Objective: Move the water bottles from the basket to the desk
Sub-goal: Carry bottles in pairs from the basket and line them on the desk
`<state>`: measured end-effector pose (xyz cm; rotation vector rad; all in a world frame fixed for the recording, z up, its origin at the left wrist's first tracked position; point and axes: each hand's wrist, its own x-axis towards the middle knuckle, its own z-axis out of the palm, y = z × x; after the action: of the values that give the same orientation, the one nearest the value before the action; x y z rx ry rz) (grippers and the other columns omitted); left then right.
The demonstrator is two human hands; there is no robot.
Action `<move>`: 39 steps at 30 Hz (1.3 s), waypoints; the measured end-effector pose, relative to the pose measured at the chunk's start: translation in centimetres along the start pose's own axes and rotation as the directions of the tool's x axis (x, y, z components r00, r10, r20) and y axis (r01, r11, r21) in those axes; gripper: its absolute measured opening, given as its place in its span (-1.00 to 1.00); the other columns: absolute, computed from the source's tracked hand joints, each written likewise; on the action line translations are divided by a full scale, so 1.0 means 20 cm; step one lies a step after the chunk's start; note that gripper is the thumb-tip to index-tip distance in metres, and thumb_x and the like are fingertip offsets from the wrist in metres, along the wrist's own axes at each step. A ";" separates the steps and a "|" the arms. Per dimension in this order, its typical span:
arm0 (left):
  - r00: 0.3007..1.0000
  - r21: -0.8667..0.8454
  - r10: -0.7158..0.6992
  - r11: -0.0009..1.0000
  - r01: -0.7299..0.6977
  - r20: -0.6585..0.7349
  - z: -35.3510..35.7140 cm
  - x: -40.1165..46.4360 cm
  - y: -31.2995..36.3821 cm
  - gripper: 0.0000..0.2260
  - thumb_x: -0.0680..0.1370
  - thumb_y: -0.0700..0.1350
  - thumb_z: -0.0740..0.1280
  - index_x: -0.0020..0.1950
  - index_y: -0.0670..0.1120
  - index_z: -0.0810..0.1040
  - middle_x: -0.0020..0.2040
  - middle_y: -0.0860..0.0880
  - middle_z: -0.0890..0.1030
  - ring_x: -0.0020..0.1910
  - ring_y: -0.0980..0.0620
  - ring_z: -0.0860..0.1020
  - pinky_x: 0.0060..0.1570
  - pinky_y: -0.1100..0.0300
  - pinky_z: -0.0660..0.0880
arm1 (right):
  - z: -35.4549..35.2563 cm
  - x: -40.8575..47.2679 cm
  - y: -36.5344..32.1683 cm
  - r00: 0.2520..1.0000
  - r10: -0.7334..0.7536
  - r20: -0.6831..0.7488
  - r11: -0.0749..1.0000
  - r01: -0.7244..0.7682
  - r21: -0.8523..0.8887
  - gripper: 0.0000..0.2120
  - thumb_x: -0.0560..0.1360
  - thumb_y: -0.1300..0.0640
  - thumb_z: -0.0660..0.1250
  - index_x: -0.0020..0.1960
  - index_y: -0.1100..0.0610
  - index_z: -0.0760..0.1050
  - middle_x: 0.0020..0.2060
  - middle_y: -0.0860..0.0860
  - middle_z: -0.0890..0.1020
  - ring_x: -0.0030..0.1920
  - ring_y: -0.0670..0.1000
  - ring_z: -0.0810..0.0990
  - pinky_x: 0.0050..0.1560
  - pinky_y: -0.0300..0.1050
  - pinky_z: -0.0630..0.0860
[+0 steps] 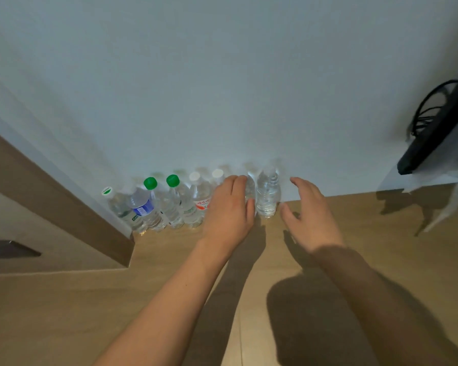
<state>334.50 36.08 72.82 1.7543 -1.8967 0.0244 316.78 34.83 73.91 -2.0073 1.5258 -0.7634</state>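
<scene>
- Eight or so water bottles [185, 202] upright in a single row on the wooden desk [328, 299], along its far edge against the pale wall [222, 75]; exact count uncertain owing to blur and the covering hand.
- No basket in view; number of bottles left in it, if any, not determinable. Judged well advanced, with the row already long.
- Left hand [229, 207] wrapped around the second bottle from the right end [250, 187], fingers curled over its far side, thumb on the near side; bottle standing on the desk, apparently at the point of being set down or steadied.
- Right hand [310, 215] spread wide and holding nothing, just right of the rightmost bottle [268, 194], apart from it.
- Appearance of the bottles: clear plastic, filled with water, ribbed bodies; mixed brands. From the left: a white cap with green mark [106, 191], a blue label [142, 206], two green caps [150, 183], then white caps [195, 176] and a red-and-white label [202, 204]; the rightmost two unlabelled, caps blurred.
- Bottles touching or nearly touching their neighbours, the left end of the row close to a brown panel [64, 202].
- At far right, a dark flat device [434, 133] with cables, well apart from the row.
</scene>
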 end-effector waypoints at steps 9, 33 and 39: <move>0.961 -0.139 0.266 0.957 -0.254 0.080 0.09 -0.10 0.40 -0.63 0.54 -0.16 0.32 0.32 -0.25 0.45 0.24 -0.21 0.50 0.19 -0.19 0.48 0.20 0.00 0.41 | -0.34 -0.57 0.18 0.957 0.219 -0.191 0.963 -0.243 -0.115 -0.45 0.59 0.08 0.25 0.54 0.14 0.22 0.48 0.09 0.33 0.48 0.06 0.28 0.48 -0.02 0.23; 0.487 -0.507 0.870 0.454 -0.733 0.075 0.85 -0.93 3.37 -0.63 0.56 -0.07 0.29 0.33 -0.19 0.45 0.25 -0.17 0.51 0.19 -0.17 0.49 0.23 -0.06 0.45 | -1.93 -2.52 1.46 0.369 0.568 -0.736 0.640 -0.760 0.113 -0.51 0.55 0.11 0.32 0.46 0.14 0.34 0.36 0.05 0.46 0.36 0.01 0.41 0.32 -0.28 0.21; 0.425 -0.524 0.899 0.414 -0.744 0.108 1.00 -1.04 3.84 -0.62 0.59 -0.03 0.28 0.37 -0.13 0.43 0.30 -0.09 0.49 0.28 -0.07 0.47 0.28 -0.01 0.46 | -2.21 -2.73 1.72 0.279 0.615 -0.738 0.580 -0.794 0.184 -0.50 0.59 0.05 0.27 0.49 0.07 0.27 0.39 0.00 0.42 0.39 0.02 0.39 0.35 -0.12 0.33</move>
<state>255.79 58.95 74.10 0.3498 -2.6546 -0.3385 250.79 76.67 74.73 -0.7755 2.8133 -1.0768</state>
